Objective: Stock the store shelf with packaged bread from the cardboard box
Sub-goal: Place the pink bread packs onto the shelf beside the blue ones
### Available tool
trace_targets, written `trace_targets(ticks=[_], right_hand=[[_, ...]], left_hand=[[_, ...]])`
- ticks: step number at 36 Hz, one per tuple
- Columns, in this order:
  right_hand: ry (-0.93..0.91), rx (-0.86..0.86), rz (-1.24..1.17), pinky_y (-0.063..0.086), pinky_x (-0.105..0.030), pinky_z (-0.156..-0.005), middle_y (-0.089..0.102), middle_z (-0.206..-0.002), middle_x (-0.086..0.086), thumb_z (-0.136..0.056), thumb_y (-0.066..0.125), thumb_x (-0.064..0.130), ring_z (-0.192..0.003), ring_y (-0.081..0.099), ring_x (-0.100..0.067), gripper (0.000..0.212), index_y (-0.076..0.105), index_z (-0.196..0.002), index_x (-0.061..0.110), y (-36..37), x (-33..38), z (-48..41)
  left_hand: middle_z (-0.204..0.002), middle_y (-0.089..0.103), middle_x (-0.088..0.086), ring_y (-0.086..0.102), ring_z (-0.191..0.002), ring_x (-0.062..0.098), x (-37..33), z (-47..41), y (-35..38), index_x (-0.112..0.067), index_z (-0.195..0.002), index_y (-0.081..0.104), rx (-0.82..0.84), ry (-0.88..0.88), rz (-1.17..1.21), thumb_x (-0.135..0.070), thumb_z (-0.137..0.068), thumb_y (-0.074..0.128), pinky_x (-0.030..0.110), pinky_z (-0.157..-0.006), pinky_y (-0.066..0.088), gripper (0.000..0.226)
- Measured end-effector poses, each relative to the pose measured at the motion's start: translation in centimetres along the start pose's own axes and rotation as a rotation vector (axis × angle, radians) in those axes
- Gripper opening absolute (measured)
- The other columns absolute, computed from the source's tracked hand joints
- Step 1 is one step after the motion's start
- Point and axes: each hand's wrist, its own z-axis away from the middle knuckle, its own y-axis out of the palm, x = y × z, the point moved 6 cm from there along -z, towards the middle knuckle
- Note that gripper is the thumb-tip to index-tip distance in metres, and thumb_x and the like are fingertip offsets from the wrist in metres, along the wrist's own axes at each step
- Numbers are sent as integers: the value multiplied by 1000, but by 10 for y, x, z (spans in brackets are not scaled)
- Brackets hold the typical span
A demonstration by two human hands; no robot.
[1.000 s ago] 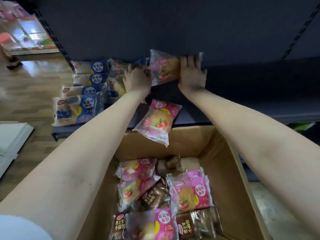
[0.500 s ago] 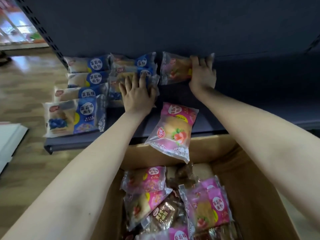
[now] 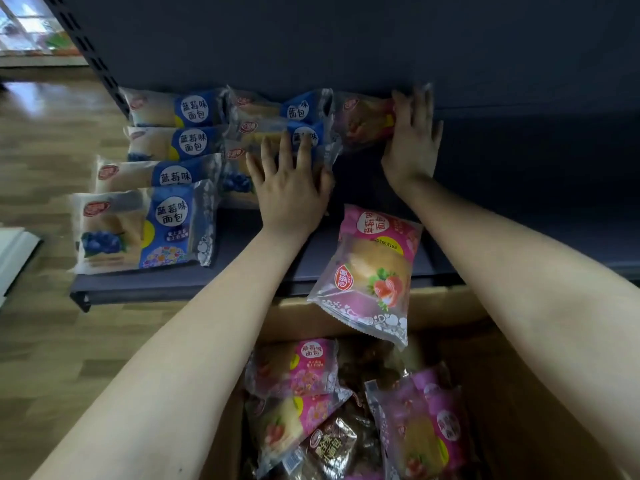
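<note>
Store shelf (image 3: 519,188), dark and low; cardboard box (image 3: 519,393) below its front edge, holding pink and brown packs; blueberry packs (image 3: 166,147), two rows, on the shelf's left. Rear strawberry pack (image 3: 363,121) at the shelf's back, just beside the second blue row; front strawberry pack (image 3: 372,271) overhanging the shelf edge above the box. Left hand (image 3: 291,188), grip spread flat on the blue row; right hand (image 3: 412,140), grip flat, fingers straight against the rear pack's end; I'd nudge it square to the back, steadying the blue row, without squashing.
</note>
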Motion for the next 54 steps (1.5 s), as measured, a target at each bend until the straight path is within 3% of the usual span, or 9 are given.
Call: trace_targets(ticks=[4,8,12,25,35,54], right_hand=[[-23,-11,76,20,-54,-113,30,-150,-6,-79,52,0,-141,21,-29,66,36,-141,18,-4,3,3],[1,-23,123,34,-47,-96,45,-137,-9,-84,50,4,-125,38,-32,47,50,-130,15,-3,1,4],[-20,-7,111,35,-45,-95,45,-136,-9,-89,48,7,-125,39,-32,41,52,-129,16,1,-1,2],[-64,-1,133,38,-48,-94,44,-135,-10,-90,53,22,-126,38,-33,38,51,-127,15,7,0,-1],[-44,-13,146,34,-47,-96,44,-135,-9,-76,50,10,-125,38,-32,54,47,-131,13,-2,6,3],[-33,-41,-10,33,-44,-96,49,-130,-7,-76,47,6,-124,39,-29,47,54,-122,16,-7,3,1]], left_hand=[[-153,32,14,21,-142,43,0,1,0,-17,-147,35,-23,-3,11,-50,-89,21,60,-113,7,68],[-153,33,14,23,-141,43,0,1,0,-17,-147,36,-23,-2,9,-48,-90,23,60,-113,9,66],[-147,42,15,33,-136,45,0,2,0,-15,-142,44,-92,-1,18,-45,-90,32,62,-110,16,61],[-149,39,15,29,-138,45,0,1,1,-15,-143,42,-144,8,8,-46,-90,31,61,-112,14,63],[-151,35,15,26,-140,44,2,0,3,-16,-146,38,-153,25,-1,-48,-91,29,61,-112,12,64],[-152,36,13,26,-141,40,2,2,-2,-18,-145,40,-142,-20,18,-49,-86,25,56,-114,11,69]])
